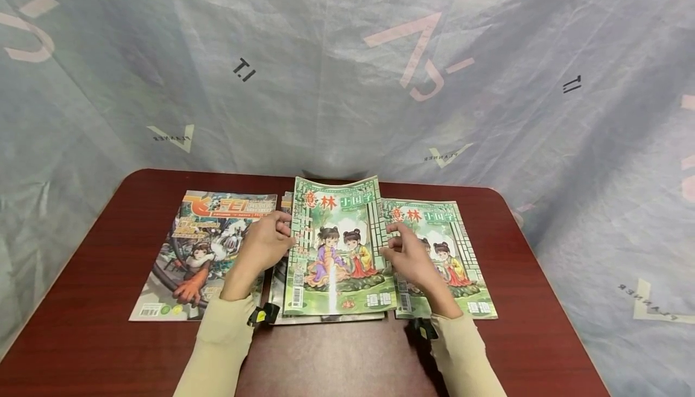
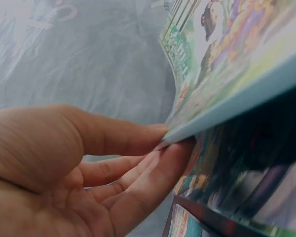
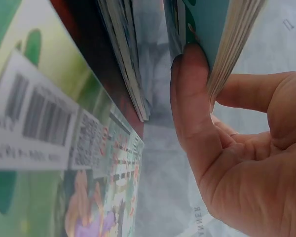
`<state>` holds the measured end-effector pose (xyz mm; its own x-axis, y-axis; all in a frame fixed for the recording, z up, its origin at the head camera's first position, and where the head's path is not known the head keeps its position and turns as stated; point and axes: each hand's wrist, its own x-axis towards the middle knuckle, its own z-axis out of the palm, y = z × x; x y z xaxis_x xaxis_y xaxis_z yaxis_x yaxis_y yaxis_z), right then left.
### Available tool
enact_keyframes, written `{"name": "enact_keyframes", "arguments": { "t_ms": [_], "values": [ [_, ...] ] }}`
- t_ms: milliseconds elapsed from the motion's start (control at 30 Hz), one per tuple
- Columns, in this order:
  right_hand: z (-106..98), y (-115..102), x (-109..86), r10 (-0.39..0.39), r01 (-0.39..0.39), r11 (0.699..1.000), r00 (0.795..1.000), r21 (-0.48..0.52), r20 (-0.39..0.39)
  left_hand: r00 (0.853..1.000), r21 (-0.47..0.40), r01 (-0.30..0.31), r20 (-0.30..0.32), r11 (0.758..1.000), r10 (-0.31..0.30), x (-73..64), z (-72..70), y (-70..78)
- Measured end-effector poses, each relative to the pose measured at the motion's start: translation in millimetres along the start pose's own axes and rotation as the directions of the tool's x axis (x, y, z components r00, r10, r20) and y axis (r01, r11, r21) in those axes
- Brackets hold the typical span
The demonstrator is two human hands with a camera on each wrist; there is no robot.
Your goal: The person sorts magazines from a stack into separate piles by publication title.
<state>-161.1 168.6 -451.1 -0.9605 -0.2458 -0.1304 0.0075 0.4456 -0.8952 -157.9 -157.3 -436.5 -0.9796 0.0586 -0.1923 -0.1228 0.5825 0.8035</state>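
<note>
Both hands hold a green magazine with two cartoon children on its cover, raised over a middle stack of magazines. My left hand pinches its left edge, thumb on top and fingers beneath, as the left wrist view shows at the edge of the magazine. On the other side my right hand pinches the right edge, where page edges show between thumb and fingers. The held magazine bends slightly, its upper corners curving up. Its lower part overlaps the stack, much of which is hidden under it.
A second green magazine with the same cover lies at the right, partly under the right forearm. To the left lies a magazine with an orange title. The dark red table ends at a grey fabric curtain behind.
</note>
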Motion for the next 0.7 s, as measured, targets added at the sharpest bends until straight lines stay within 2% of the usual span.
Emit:
{"name": "enact_keyframes", "arguments": {
  "t_ms": [233,500,700],
  "values": [
    [-14.1,0.4,0.0,-0.025,0.025,0.998,1.0,0.057,0.0,0.999,-0.067,-0.023,-0.032,0.997,0.021,1.4,10.1,5.3],
    [-30.8,3.4,-1.5,-0.006,0.005,0.995,1.0,0.104,0.013,0.993,-0.145,-0.07,-0.105,0.987,0.055,2.9,32.0,12.8],
    [-45.1,5.8,-3.8,0.015,-0.015,0.996,1.0,0.088,-0.007,0.985,-0.189,-0.117,-0.151,0.975,0.089,1.6,44.4,16.3]
  ]
}}
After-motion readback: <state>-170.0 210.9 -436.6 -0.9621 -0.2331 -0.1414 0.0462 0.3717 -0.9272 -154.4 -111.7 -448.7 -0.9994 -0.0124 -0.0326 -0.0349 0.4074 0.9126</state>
